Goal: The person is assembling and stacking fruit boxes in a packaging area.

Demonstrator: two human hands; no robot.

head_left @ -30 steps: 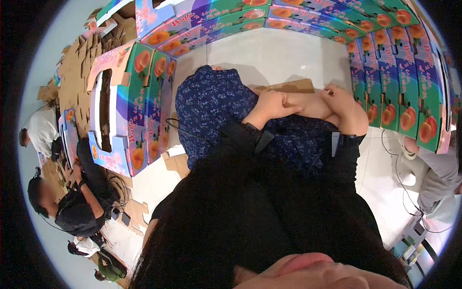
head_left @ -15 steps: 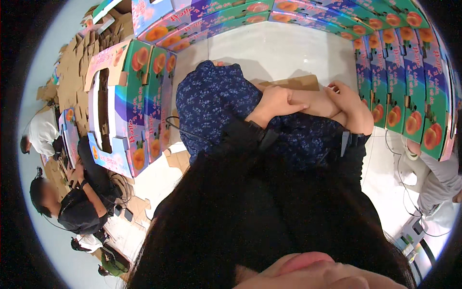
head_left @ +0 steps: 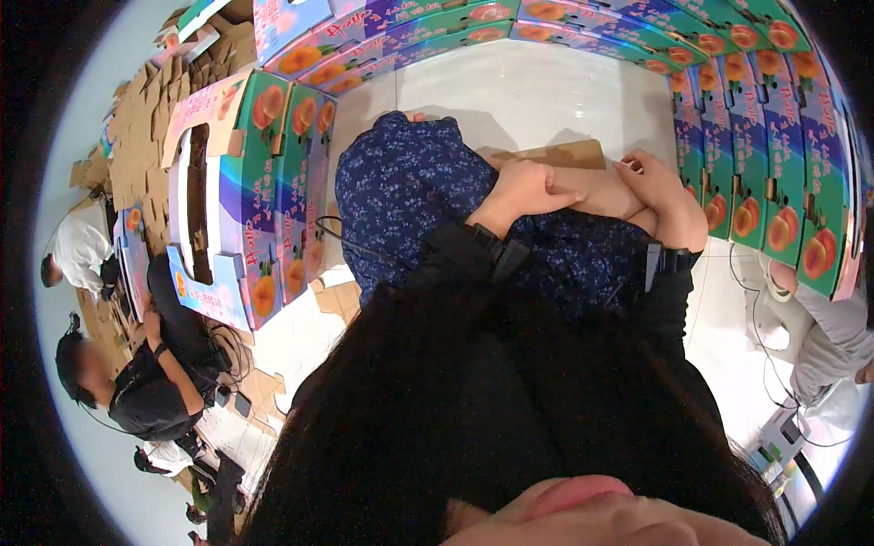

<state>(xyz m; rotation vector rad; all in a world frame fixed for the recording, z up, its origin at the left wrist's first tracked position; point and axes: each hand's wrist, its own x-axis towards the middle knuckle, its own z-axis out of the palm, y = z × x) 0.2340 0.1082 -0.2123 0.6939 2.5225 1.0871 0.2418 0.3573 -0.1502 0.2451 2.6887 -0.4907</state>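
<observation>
My left hand [head_left: 524, 191] lies on my bare lower leg [head_left: 592, 191], its thumb stretched out; nothing shows in it. Across the same leg, my right hand [head_left: 657, 189] rests with loosely bent fingers and a gap between them, also holding nothing visible. Dark blue flowered cloth [head_left: 401, 191] covers my bent legs. Beyond my shin, a flat brown cardboard piece [head_left: 569, 153] lies on the pale floor, partly hidden by the leg. Both wrists carry dark bands.
Peach-printed cartons [head_left: 760, 155] stand in rows to the right and in stacked rows along the far side [head_left: 428, 41]. At left are more cartons [head_left: 264, 196], one with a handle slot, and a cardboard heap [head_left: 137, 136]. People sit at left; another person [head_left: 819, 337] is at right.
My hands stay in place on my leg. At the left, the seated person in black has shifted their hands slightly beside a carton, and people at lower left have moved.
</observation>
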